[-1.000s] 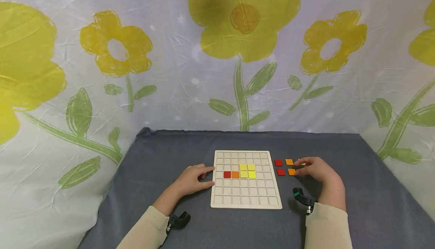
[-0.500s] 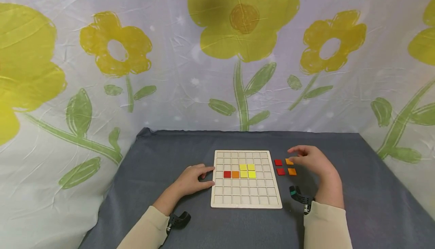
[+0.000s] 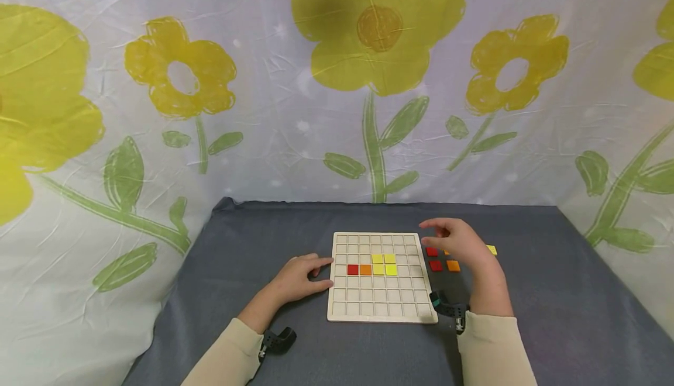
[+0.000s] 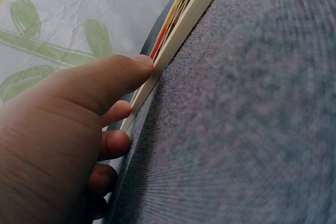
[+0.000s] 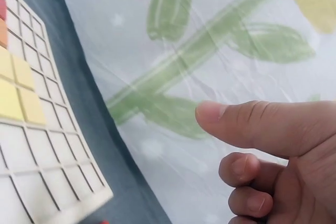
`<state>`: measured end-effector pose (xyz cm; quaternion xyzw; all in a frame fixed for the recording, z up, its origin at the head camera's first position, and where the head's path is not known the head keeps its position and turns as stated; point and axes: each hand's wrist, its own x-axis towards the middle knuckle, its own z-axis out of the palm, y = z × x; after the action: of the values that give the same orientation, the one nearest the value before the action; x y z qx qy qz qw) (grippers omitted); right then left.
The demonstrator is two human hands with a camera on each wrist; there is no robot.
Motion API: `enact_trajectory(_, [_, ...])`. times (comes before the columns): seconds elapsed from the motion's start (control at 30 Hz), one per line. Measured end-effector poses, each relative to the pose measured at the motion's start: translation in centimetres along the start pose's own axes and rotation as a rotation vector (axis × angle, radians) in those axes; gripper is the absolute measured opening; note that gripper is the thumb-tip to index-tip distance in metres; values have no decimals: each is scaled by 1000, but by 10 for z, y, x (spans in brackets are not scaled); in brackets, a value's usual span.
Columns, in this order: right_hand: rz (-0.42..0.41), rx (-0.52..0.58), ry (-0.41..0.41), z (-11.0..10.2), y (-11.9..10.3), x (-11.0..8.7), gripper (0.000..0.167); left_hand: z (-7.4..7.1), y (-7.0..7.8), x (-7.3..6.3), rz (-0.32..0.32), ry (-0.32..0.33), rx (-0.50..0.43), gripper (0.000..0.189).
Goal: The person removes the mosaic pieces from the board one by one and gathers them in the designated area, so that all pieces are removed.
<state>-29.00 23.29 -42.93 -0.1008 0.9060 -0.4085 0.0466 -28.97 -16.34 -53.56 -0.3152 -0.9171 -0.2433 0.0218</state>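
My left hand (image 3: 296,279) rests at the left edge of a pale wooden grid board (image 3: 368,312), index finger and thumb spread and touching it. In the left wrist view its thumb (image 4: 123,74) lies against the board's side. On the board sit a red tile (image 3: 353,269), an orange tile (image 3: 365,269) and a block of several yellow tiles (image 3: 378,269). My right hand (image 3: 463,244) hovers by the board's upper right corner, thumb and index finger apart, nothing visible between them. In the right wrist view the thumb (image 5: 247,124) sticks out over curled fingers; the index finger is hidden.
Right of the board lie loose red tiles (image 3: 435,265), an orange tile (image 3: 453,265) and a yellow tile (image 3: 491,250), some partly behind the right hand. A dark grey cloth (image 3: 316,351) covers the table. A flower-printed curtain (image 3: 274,140) hangs around it.
My right hand has risen from the loose tiles and moved left toward the board's upper right corner, uncovering a yellow tile. My left hand and the tiles on the board have stayed put.
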Motion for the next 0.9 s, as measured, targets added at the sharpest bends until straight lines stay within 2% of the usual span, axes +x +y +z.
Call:
enact_trajectory(0.5, [-41, -61, -116, 50, -19, 20, 43, 2, -2, 1, -9, 4, -5, 53])
enact_trajectory(0.9, [-40, -97, -229, 82, -12, 33, 39, 0, 0, 1, -11, 3, -12, 53])
